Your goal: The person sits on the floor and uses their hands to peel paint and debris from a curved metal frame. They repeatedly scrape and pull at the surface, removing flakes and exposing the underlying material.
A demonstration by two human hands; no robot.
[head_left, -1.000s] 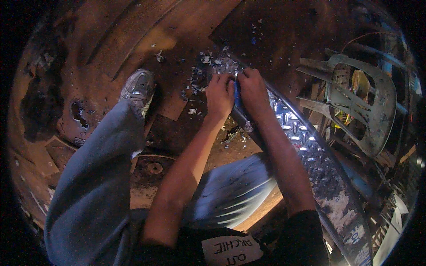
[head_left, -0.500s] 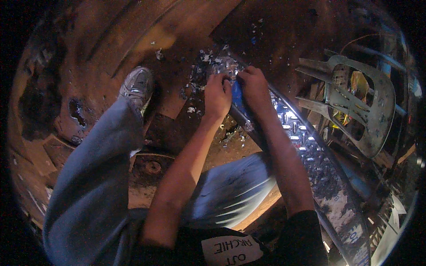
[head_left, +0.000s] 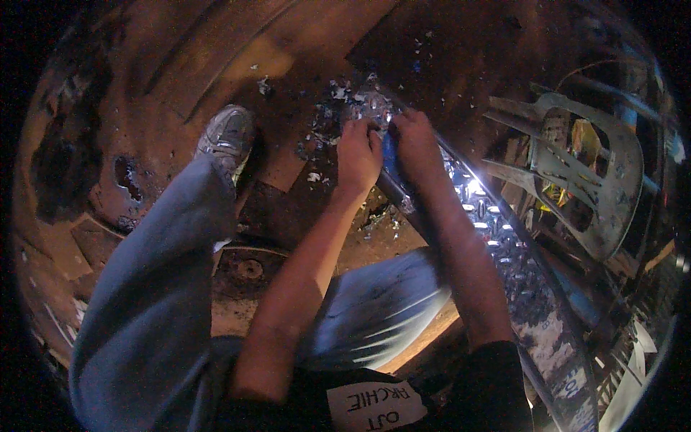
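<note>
A long metal strip of raised tread plate (head_left: 494, 229) with dark side rails runs from the lower right up to the middle. Near its far end, both hands work close together. My left hand (head_left: 359, 155) is closed, its fingers curled down at the plate's left edge; what they pinch is hidden. Close beside it my right hand (head_left: 418, 147) is closed too, knuckles up, with its fingertips out of sight. Between the hands shows a smooth blue patch (head_left: 390, 153), perhaps film on the plate. A greyish, peeling layer (head_left: 548, 338) covers the plate's near part.
Torn white and silvery scraps (head_left: 317, 176) litter the brown floor around the far end. At the right lies a grey-green plastic chair (head_left: 625, 183) on its side among clutter. My left shoe (head_left: 227, 137) rests on the floor at the left.
The whole view has shifted very slightly. Both hands stay closed at the same spot near the plate's far end, with only small finger movement.
</note>
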